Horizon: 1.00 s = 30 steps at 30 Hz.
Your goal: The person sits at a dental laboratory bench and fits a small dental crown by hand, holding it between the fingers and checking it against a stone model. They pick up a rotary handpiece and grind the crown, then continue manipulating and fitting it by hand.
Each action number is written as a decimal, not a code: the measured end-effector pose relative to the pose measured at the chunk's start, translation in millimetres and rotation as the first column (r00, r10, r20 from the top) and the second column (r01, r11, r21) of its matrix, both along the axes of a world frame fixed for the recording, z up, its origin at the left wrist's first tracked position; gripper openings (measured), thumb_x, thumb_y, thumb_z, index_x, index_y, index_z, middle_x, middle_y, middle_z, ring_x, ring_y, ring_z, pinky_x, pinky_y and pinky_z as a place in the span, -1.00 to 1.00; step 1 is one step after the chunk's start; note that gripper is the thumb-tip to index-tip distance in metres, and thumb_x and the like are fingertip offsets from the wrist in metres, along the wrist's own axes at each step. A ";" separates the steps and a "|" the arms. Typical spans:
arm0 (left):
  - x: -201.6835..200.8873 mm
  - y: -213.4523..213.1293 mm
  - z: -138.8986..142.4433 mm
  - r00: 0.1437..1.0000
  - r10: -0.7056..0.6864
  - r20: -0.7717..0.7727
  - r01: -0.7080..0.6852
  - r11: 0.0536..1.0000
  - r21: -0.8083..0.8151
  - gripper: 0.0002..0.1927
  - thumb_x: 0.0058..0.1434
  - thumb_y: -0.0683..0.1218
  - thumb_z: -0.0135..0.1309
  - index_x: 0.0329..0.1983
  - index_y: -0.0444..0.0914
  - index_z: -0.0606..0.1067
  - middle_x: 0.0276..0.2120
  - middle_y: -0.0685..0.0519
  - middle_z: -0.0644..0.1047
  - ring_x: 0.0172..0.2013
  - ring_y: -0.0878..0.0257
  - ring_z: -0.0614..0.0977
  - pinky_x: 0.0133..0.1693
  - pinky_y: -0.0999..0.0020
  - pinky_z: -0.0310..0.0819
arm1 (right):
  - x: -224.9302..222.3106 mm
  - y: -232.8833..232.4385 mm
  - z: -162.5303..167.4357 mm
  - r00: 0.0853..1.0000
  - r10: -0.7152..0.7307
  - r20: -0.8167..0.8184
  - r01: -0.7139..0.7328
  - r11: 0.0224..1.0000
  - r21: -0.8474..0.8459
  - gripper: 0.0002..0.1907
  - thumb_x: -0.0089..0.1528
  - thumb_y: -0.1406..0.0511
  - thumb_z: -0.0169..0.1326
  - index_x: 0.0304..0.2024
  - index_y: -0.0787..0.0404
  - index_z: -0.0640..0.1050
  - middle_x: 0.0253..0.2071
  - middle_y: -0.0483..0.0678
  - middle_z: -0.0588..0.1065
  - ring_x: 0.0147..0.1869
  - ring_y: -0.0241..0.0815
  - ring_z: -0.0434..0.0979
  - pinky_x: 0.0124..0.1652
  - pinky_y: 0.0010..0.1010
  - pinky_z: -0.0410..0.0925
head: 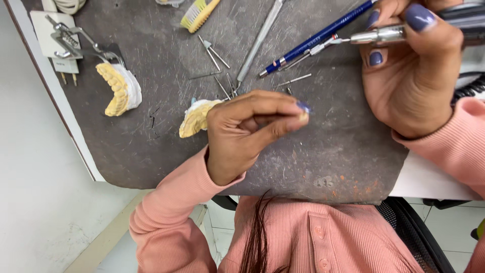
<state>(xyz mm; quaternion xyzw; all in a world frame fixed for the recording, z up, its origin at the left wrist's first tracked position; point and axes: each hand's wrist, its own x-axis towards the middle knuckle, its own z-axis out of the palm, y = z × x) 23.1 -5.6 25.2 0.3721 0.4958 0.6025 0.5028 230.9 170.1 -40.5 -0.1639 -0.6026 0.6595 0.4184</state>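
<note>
Right hand (pixel 411 76) grips slim metal handpiece (pixel 384 34) over scratched grey mat (pixel 328 146).

On the mat (pixel 328 151), the tooth cast (pixel 194 119) is the landmark. Left of it lies a second cast (pixel 120 88). Beyond it lie loose burs (pixel 214 54) and a brush (pixel 198 14). A pencil (pixel 316 39) lies to its right.

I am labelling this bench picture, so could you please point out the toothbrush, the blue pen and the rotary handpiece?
toothbrush (pixel 198 14), head view, on its bristles.
blue pen (pixel 316 39), head view, mid-barrel.
rotary handpiece (pixel 384 34), head view, on its metal nose.
</note>
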 end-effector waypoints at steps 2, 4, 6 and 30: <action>-4.0 0.3 -2.1 0.963 -0.027 0.269 0.038 0.999 -0.034 -0.88 0.43 -0.39 0.22 -0.02 -0.40 0.60 0.03 -0.10 0.59 0.00 0.20 0.70 0.14 0.40 0.69 | 3.3 1.8 -1.8 1.000 0.015 0.021 -0.015 1.000 0.000 -0.49 0.36 -0.09 0.01 0.05 0.17 0.48 -0.19 0.00 0.43 -0.42 -0.26 0.50 -0.43 -0.53 0.46; -9.1 1.5 -3.0 0.944 -0.021 0.331 0.047 0.997 -0.069 -0.87 0.39 -0.39 0.23 -0.04 -0.41 0.60 0.02 -0.14 0.58 -0.02 0.19 0.70 0.10 0.38 0.70 | 8.5 3.2 -5.9 0.999 0.035 0.033 -0.035 0.999 0.002 -0.49 0.37 -0.09 -0.01 0.03 0.19 0.49 -0.21 -0.01 0.45 -0.45 -0.27 0.50 -0.44 -0.53 0.45; -15.0 3.1 -3.9 0.947 0.013 0.320 0.019 0.995 -0.096 -0.84 0.35 -0.38 0.22 -0.03 -0.40 0.60 0.00 -0.15 0.58 -0.06 0.17 0.73 0.02 0.38 0.74 | 13.2 4.5 -12.0 0.998 0.047 0.028 -0.047 0.999 -0.002 -0.48 0.38 -0.10 -0.03 0.01 0.20 0.50 -0.24 -0.02 0.47 -0.47 -0.28 0.51 -0.45 -0.53 0.44; 9.8 2.4 -22.8 0.892 -0.393 -0.224 0.433 0.886 0.167 -0.83 0.42 -0.19 0.24 0.06 -0.20 0.61 0.00 0.10 0.59 -0.06 0.31 0.67 -0.02 0.48 0.64 | -6.3 3.8 18.1 0.985 0.117 0.125 -0.124 0.991 0.054 -0.65 0.48 0.11 0.00 0.05 0.28 0.42 -0.10 0.07 0.37 -0.23 -0.17 0.50 -0.15 -0.44 0.54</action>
